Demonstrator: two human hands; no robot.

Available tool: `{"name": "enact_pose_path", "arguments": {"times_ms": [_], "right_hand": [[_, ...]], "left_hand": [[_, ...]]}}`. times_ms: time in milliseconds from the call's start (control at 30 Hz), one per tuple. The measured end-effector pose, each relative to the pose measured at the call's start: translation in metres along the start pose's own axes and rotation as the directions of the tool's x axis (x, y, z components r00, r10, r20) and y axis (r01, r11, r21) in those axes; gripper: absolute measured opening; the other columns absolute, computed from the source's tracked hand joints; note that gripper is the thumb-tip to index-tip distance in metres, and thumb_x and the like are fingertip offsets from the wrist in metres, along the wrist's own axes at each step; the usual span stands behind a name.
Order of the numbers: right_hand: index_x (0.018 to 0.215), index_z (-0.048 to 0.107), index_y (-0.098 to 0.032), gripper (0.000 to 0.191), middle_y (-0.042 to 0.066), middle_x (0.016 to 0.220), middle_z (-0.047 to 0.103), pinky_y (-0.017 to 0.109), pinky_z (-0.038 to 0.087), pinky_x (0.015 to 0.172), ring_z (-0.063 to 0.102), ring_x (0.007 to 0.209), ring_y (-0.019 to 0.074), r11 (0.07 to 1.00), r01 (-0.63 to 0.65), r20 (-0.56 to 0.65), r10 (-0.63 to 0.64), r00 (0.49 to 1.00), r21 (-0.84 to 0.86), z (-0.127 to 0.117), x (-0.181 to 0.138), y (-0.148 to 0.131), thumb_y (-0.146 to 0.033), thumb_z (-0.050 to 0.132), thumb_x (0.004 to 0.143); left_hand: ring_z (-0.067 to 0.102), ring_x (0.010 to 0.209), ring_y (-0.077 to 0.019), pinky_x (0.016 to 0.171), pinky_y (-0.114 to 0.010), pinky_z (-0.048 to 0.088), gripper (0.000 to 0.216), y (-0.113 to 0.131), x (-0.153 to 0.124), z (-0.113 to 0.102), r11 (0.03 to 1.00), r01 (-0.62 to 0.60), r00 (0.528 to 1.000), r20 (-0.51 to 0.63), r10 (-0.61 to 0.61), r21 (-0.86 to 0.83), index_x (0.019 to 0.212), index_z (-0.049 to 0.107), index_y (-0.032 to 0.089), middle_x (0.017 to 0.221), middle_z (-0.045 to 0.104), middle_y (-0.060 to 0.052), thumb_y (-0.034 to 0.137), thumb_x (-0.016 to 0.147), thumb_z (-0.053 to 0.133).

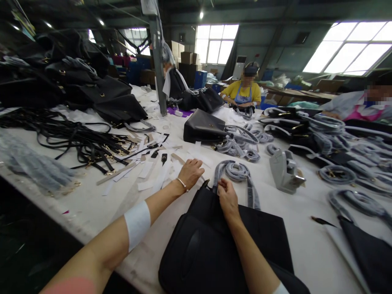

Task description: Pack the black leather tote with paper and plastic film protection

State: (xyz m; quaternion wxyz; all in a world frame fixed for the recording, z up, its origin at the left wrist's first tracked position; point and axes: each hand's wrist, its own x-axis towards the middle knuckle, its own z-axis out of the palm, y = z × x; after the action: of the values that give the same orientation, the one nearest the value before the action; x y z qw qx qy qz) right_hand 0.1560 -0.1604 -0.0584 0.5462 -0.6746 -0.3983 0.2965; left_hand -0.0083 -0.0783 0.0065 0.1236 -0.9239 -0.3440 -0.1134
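Observation:
A black handbag [211, 245] lies on the worktable in front of me, its top edge facing away. Its handle [253, 190], wrapped in clear film, arches out beyond that edge, and a coiled wrapped strap [236, 170] rests within the arch. My right hand [229, 200] has its fingers closed at the bag's top edge, by the handle's left base. Just left of the zipper end [207, 183], my left hand [191, 174] hovers with curled fingers; what they hold, if anything, is hidden.
A grey tape dispenser [283, 171] stands to the right. Paper strips [147, 169] and black straps with gold clasps [92, 143] spread leftward. Another black bag [203, 126] sits ahead, near a metal post [159, 73]. Co-workers [243, 92] sit across the table.

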Motion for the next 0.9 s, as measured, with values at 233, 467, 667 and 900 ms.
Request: {"name": "enact_pose_path", "arguments": {"times_ms": [233,467,667,900], "right_hand": [[0.112,0.061,-0.016,0.051,0.009,0.097,0.07,0.031,0.051,0.065,0.066,0.08,0.0205,0.875,-0.226,0.131,0.187,0.974,0.428,-0.006,0.001,-0.012,-0.036,0.065,0.065],[0.104,0.067,-0.017,0.04,0.005,0.094,0.071,0.027,0.047,0.066,0.062,0.075,0.0161,0.862,-0.224,0.307,0.084,0.948,0.455,-0.011,0.0,-0.024,-0.026,0.061,0.065],[0.101,0.063,-0.018,0.035,0.004,0.091,0.071,0.026,0.047,0.063,0.064,0.077,0.0179,0.79,-0.237,0.228,0.127,0.965,0.566,-0.011,-0.001,-0.03,-0.031,0.065,0.068],[0.11,0.063,-0.019,0.037,0.003,0.095,0.069,0.031,0.049,0.072,0.063,0.082,0.0199,0.83,-0.054,0.149,-0.036,0.988,0.555,-0.013,-0.005,-0.035,-0.037,0.058,0.078]], "left_hand": [[0.056,0.101,-0.0251,0.091,-0.041,0.041,0.022,0.026,0.044,-0.003,0.914,0.188,0.982,0.102,-0.161,-0.36,0.098,0.066,0.017,0.098,0.065,-0.012,0.014,0.087,0.046],[0.066,0.079,-0.0157,0.071,-0.026,0.052,0.027,0.032,0.039,0.013,0.439,0.52,0.85,0.396,-0.347,-0.732,0.111,0.059,0.014,0.087,0.068,-0.007,0.02,0.092,0.041],[0.066,0.07,-0.0112,0.068,-0.024,0.054,0.04,0.044,0.029,0.012,-0.264,0.451,0.786,0.519,-0.336,-0.853,0.112,0.046,0.013,0.088,0.066,-0.006,0.025,0.081,0.068],[0.058,0.054,-0.0096,0.054,-0.021,0.047,0.037,0.058,0.037,0.024,-0.38,0.406,0.736,0.544,-0.402,-0.831,0.106,0.05,0.013,0.07,0.064,0.001,0.023,0.076,0.068]]}}
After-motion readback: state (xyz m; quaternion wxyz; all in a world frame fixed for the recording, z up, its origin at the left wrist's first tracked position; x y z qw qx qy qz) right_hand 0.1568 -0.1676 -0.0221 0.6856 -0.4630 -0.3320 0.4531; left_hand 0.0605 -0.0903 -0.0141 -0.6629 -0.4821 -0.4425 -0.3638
